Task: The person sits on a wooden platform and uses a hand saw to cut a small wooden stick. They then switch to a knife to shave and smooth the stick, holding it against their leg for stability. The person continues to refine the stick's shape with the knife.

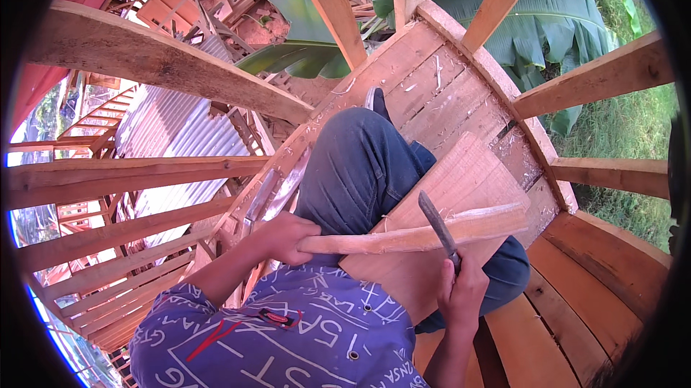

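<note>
The person sits high on a plank floor [461, 93] inside a timber frame, knees drawn up, in blue jeans [360, 165] and a purple patterned shirt [288, 330].

The left hand [284, 237] has its grip closed around the near end of a long, pale wooden stick [425, 233]. The stick runs roughly level across the lap, from that hand out to the right, and its far end lies over a wide flat board [468, 179] that rests tilted on the person's right thigh.

The right hand [463, 291] has its grip wrapped tight on the handle of a knife [437, 224]. The dark blade points up and away from the body, crossing over the stick near its middle; it looks to be touching the wood there, though the contact itself is hard to make out from this angle.

Pale wood shavings [432, 71] lie scattered on the plank floor beyond the knees. Just left of the left thigh, two long metal blades [277, 190] lie side by side on the floor's edge beam. Bare wooden rails and posts [165, 64] ring the platform. Below on the left is a corrugated metal roof [180, 129], and behind the posts at the top spread broad banana leaves [547, 6], with grass [633, 122] on the right.
</note>
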`<state>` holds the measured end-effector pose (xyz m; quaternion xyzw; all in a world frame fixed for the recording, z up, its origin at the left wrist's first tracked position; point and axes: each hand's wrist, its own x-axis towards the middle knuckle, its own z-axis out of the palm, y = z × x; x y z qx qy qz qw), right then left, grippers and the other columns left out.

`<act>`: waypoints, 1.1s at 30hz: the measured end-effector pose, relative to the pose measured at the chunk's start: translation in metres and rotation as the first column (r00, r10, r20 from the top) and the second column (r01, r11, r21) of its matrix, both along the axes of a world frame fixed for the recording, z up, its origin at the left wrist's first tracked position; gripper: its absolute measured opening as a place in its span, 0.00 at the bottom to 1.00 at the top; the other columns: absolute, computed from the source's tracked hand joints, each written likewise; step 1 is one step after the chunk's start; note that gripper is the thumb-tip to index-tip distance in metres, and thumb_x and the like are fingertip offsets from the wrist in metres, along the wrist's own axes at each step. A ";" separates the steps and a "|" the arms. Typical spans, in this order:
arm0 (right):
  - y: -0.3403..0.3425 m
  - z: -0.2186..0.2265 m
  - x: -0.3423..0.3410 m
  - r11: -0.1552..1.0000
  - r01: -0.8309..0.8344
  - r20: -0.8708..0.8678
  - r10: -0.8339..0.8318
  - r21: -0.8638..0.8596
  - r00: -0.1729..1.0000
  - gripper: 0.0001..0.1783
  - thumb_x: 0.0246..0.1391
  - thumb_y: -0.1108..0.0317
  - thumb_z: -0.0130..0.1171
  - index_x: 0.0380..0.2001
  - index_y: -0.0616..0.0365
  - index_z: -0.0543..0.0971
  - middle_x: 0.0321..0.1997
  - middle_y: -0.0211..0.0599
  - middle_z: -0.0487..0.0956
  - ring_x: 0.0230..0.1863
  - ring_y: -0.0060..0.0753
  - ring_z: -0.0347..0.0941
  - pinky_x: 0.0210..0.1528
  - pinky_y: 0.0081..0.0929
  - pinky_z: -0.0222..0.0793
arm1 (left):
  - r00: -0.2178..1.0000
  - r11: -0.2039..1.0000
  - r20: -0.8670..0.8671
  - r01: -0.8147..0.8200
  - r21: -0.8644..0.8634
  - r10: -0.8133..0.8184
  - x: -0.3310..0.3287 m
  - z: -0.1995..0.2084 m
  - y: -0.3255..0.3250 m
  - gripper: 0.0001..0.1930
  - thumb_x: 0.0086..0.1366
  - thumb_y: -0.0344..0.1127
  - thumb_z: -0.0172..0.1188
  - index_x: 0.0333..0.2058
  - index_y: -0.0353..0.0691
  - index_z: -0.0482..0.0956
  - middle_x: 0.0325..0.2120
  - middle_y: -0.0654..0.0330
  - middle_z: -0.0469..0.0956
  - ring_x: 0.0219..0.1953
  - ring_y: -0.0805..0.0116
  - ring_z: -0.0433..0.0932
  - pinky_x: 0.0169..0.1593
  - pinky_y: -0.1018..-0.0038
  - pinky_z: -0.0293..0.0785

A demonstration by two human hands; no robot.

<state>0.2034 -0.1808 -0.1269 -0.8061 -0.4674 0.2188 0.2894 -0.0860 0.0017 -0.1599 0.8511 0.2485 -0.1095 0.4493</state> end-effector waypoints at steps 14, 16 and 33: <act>-0.021 0.002 -0.014 0.977 0.006 0.032 0.001 -0.215 0.999 0.08 0.55 0.67 0.52 0.27 0.60 0.71 0.20 0.47 0.72 0.22 0.53 0.71 0.23 0.40 0.64 | 0.995 0.990 -0.072 0.059 -0.125 -0.068 0.017 0.001 0.018 0.10 0.37 0.37 0.58 0.19 0.37 0.72 0.17 0.51 0.72 0.25 0.48 0.73 0.29 0.59 0.68; -0.025 -0.001 -0.012 0.968 0.019 0.069 -0.002 -0.252 0.998 0.09 0.55 0.65 0.53 0.27 0.59 0.71 0.20 0.43 0.73 0.21 0.49 0.72 0.22 0.38 0.65 | 0.995 0.989 -0.070 0.059 -0.134 -0.069 0.017 -0.001 0.019 0.10 0.37 0.37 0.57 0.18 0.37 0.73 0.16 0.51 0.72 0.24 0.49 0.73 0.29 0.60 0.68; -0.020 0.007 -0.012 0.954 0.107 0.047 -0.098 -0.280 0.994 0.10 0.60 0.66 0.47 0.29 0.61 0.70 0.22 0.51 0.72 0.25 0.57 0.72 0.24 0.44 0.63 | 0.983 0.972 -0.135 0.094 -0.216 -0.125 0.021 -0.007 0.027 0.10 0.36 0.36 0.57 0.20 0.37 0.75 0.16 0.50 0.72 0.21 0.49 0.73 0.27 0.62 0.68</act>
